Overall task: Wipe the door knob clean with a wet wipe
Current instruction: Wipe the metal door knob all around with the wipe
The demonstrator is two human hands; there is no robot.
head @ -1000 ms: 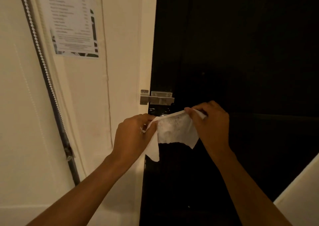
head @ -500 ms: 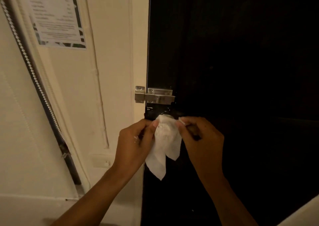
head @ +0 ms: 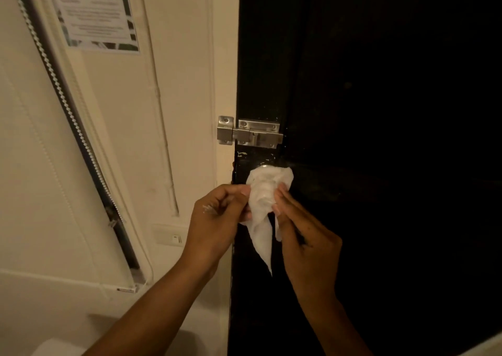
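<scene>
A white wet wipe (head: pixel 264 192) is draped over the door knob on the dark door (head: pixel 380 111); only a sliver of metal knob (head: pixel 264 167) shows at the wipe's top edge. My left hand (head: pixel 217 219) pinches the wipe's left side. My right hand (head: pixel 304 233) presses its right side with the fingertips. The wipe's loose tail hangs down between both hands to a point.
A metal slide bolt (head: pixel 251 135) bridges the door and the cream frame just above the knob. A printed notice (head: pixel 95 16) hangs on the wall at upper left. A wall switch (head: pixel 169 237) sits left of my left hand, beside a blind with a bead chain (head: pixel 68 105).
The wipe was stretched flat between both hands in front of the door; it is now wrapped over the knob, with both hands closed in around it.
</scene>
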